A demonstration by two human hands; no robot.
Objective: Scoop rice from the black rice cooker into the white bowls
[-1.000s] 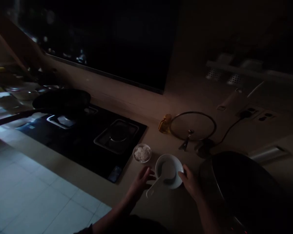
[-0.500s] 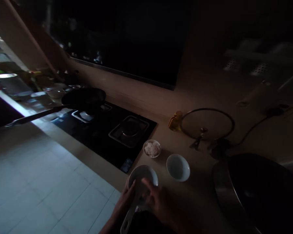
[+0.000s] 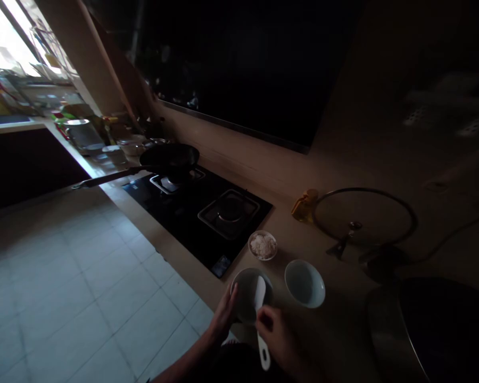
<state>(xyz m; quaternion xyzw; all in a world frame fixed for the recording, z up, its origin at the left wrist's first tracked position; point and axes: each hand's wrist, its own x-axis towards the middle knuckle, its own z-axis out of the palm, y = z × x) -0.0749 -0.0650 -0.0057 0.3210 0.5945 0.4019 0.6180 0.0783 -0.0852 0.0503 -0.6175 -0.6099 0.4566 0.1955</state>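
Note:
At the counter's front edge, my left hand (image 3: 222,314) grips the left side of a bowl (image 3: 245,300), its thumb at the rim. My right hand (image 3: 277,331) is closed around the middle of a white rice paddle (image 3: 260,290). The paddle's flat blade leans inside the bowl, and its handle end points down towards me. Just beyond stands a small bowl of white rice (image 3: 263,246). To the right of the held bowl is another pale bowl (image 3: 304,283) with nothing visible inside.
A wok (image 3: 170,157) sits on the far burner, its long handle jutting over the floor. The near burner (image 3: 229,210) has no pan. A glass lid (image 3: 365,215) leans against the wall beside an amber bottle (image 3: 304,206). A large dark pot (image 3: 387,330) stands at right.
The paddle's handle has swung from the lower left to the lower right, and my right hand now grips it. My left hand stays on the bowl. The view has turned left.

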